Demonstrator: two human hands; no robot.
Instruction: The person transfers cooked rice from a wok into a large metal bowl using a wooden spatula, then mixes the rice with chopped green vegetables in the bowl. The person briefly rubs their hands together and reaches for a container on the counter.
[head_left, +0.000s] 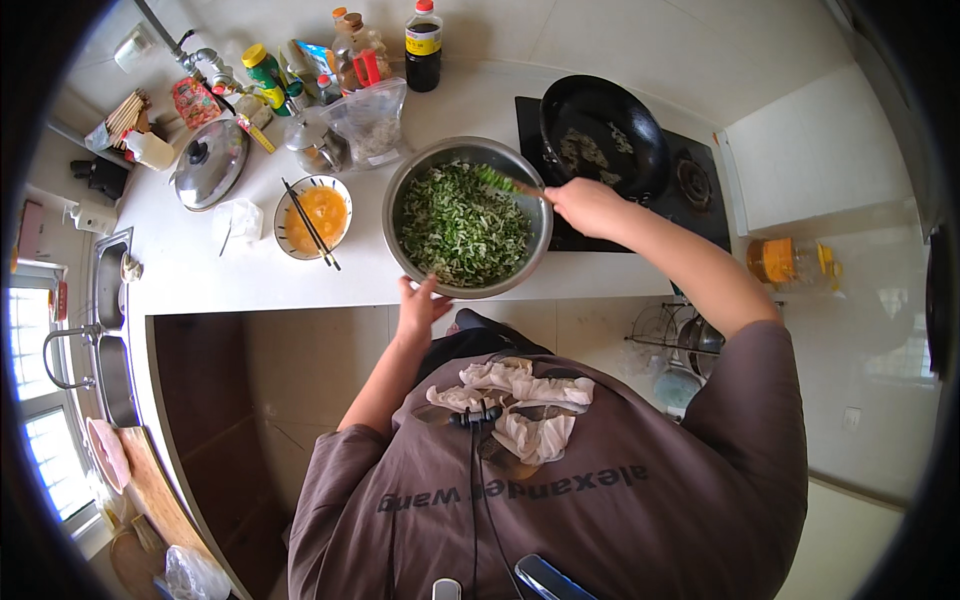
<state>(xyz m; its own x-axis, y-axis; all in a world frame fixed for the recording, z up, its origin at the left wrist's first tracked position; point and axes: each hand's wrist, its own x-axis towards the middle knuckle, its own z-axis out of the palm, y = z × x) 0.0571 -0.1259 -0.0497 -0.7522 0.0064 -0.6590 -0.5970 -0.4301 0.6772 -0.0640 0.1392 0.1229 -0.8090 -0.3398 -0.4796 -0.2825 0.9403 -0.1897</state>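
Observation:
A wide stainless steel bowl (391, 225) stands at the counter's front edge. It holds a chopped green and whitish mixture (465, 225). My left hand (421, 309) grips the bowl's near rim, thumb at the edge and fingers below. In my right hand (586, 208) is the handle of a wooden stirring utensil (529, 190). Its green-coated end is over the right part of the mixture, inside the bowl; its exact shape is hidden by the food. Left of the bowl sits a patterned bowl of beaten egg (319, 214), with a pair of dark chopsticks (309, 225) lying across it.
A black wok (637, 112) with small bits of food rests on the black stove (694, 225). Behind the bowls stand a zip bag (375, 131), a metal pot (309, 146) and a soy sauce bottle (424, 56). A glass lid (212, 165) and a double sink (114, 300) are leftward.

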